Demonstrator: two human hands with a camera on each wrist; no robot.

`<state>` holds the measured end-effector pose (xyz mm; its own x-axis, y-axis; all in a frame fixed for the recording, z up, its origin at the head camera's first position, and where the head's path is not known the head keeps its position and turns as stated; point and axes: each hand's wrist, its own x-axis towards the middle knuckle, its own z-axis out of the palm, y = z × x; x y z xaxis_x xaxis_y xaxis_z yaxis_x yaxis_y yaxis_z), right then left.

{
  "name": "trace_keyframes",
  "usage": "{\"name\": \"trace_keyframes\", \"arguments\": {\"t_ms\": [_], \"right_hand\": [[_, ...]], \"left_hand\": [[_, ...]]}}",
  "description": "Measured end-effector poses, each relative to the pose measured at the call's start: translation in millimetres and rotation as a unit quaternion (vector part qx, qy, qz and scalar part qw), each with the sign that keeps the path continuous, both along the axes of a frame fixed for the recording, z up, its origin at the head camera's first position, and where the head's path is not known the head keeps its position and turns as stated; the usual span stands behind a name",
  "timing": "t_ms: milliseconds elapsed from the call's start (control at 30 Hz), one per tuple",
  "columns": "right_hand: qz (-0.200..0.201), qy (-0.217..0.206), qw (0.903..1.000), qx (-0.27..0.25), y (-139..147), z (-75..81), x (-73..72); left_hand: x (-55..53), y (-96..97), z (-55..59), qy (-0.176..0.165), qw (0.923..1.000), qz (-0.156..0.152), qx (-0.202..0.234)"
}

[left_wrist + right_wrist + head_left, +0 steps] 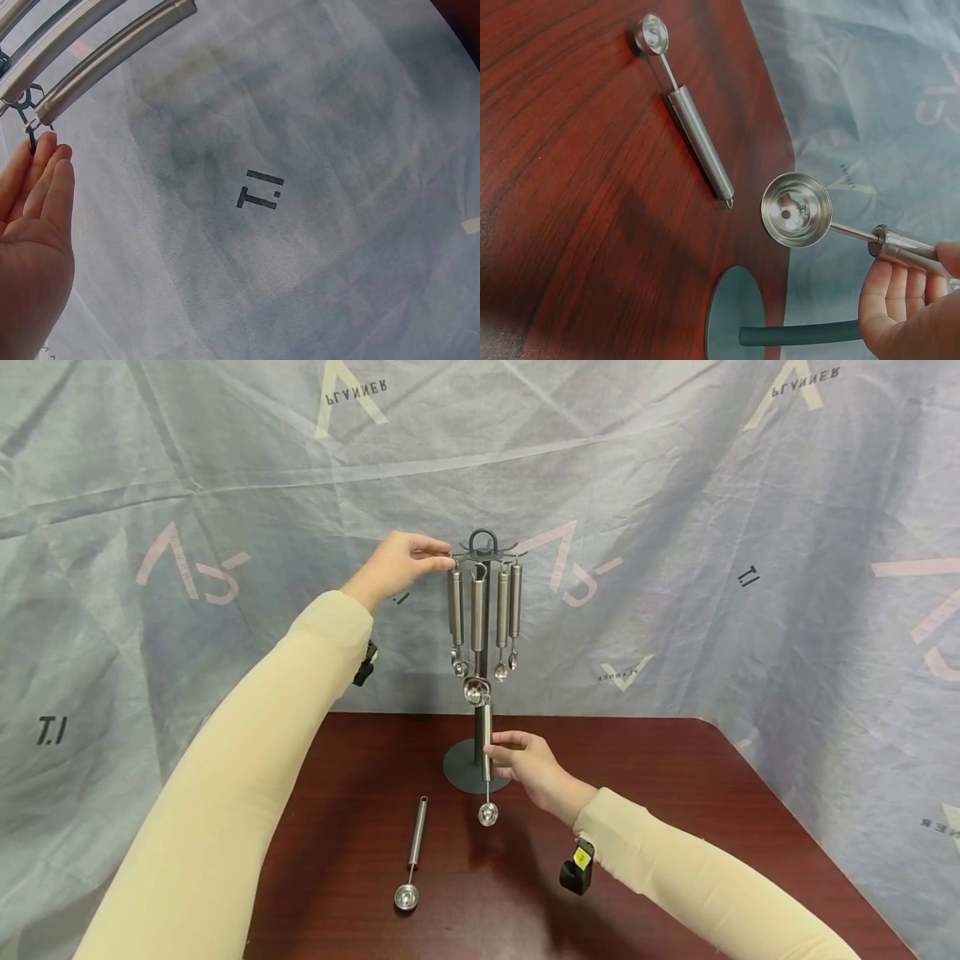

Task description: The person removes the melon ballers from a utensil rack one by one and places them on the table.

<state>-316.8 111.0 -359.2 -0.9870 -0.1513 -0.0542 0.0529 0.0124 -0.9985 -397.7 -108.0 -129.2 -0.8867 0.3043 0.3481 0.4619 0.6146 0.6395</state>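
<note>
A dark utensil rack [482, 664] stands on a round base, with several steel melon ballers [478, 614] hanging from its top hooks. My left hand [405, 562] pinches the tip of one hook [32, 140] on the rack's left side, beside a hanging handle [112, 60]. My right hand [536, 767] holds a melon baller [487, 735] by its handle in front of the post, bowl down. In the right wrist view its round bowl [796, 210] shows a small hole. Another melon baller [417, 839] lies on the table, left of the rack's base [735, 315].
The dark red wooden table [345, 777] has its far edge close to a grey printed cloth [262, 568] that hangs behind. Each sleeve carries a small black camera [576, 868] near the wrist.
</note>
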Motion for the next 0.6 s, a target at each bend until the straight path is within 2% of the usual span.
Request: {"name": "trace_keyframes", "arguments": {"t_ms": [600], "right_hand": [[-0.001, 0.0, 0.9999, -0.012, -2.1, -9.3, 2.2]], "left_hand": [[2.1, 2.9, -1.1, 0.014, 0.9995, 0.025, 0.014]]}}
